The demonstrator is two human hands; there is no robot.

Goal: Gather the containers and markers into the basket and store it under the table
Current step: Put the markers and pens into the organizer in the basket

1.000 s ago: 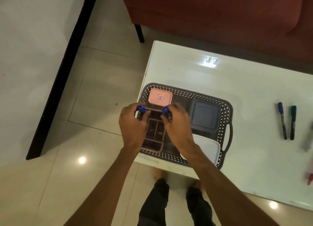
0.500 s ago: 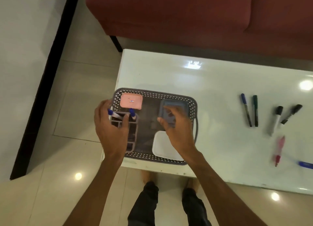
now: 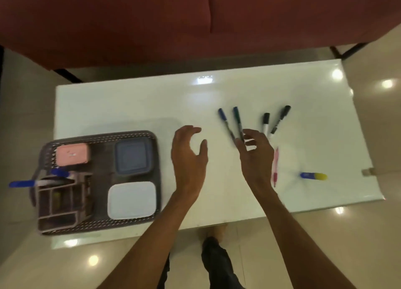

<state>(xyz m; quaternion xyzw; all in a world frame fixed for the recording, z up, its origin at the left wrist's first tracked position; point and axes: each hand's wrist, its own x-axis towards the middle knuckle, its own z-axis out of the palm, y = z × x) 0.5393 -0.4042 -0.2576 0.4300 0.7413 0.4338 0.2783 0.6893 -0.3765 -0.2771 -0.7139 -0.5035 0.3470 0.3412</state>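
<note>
The dark perforated basket sits at the table's left end. It holds a pink container, a grey-blue container, a white container and a divided organiser with two blue-capped markers sticking out. Loose on the table lie a blue marker, a green marker, two black markers, a pink pen and a blue-yellow marker. My left hand hovers open mid-table. My right hand is open just below the blue and green markers.
A red sofa stands beyond the white table. Tiled floor surrounds the table. My legs show below the near table edge. Bare tabletop lies between the basket and the loose markers.
Both hands have left the basket and moved right toward the loose markers. The two blue markers now stay in the organiser. The view has swung right.
</note>
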